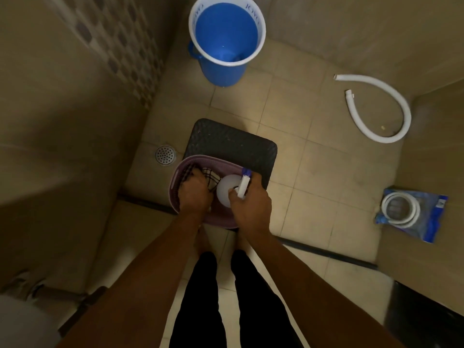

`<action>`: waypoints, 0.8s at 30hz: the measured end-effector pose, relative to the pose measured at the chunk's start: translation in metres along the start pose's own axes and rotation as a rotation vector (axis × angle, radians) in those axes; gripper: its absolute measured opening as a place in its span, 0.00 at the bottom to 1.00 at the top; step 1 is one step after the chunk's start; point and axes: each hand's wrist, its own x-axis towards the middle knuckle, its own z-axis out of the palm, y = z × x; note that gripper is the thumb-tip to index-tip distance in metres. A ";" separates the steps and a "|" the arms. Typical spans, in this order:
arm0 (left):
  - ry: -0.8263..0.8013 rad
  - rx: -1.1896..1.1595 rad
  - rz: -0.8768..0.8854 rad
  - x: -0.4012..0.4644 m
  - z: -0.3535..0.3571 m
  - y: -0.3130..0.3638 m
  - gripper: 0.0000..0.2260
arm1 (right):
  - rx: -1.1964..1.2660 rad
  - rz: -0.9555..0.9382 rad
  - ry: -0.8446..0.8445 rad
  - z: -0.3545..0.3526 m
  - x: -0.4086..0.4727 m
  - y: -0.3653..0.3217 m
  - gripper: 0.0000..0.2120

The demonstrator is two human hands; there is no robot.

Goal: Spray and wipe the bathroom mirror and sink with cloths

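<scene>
Cloth point(209, 177) and spray bottle point(229, 190) are sitting in the basket point(175, 182) at frame centre; I'm gripping them with left hand point(194, 194) and right hand point(251, 202). Lifting both risks tipping the basket off the stool point(233, 144).

You stand on a beige tiled floor point(288, 156). On it sit a blue bucket point(223, 71) at the far end, a curved white hose point(391, 109) to your right, a bagged coil of hose point(411, 214) near the right wall, and a dark stool point(236, 144) beside a round drain point(164, 154).
</scene>
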 end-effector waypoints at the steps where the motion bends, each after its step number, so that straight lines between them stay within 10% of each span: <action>1: 0.006 0.010 0.005 0.000 0.000 0.003 0.26 | -0.033 0.009 -0.005 0.000 0.001 0.001 0.30; 14: -0.088 -0.116 0.009 -0.009 0.020 -0.005 0.46 | -0.025 0.029 -0.028 0.008 -0.003 0.006 0.33; 24: 0.039 -0.082 0.166 -0.079 -0.019 -0.003 0.30 | -0.176 -0.384 -0.104 -0.055 -0.024 0.015 0.32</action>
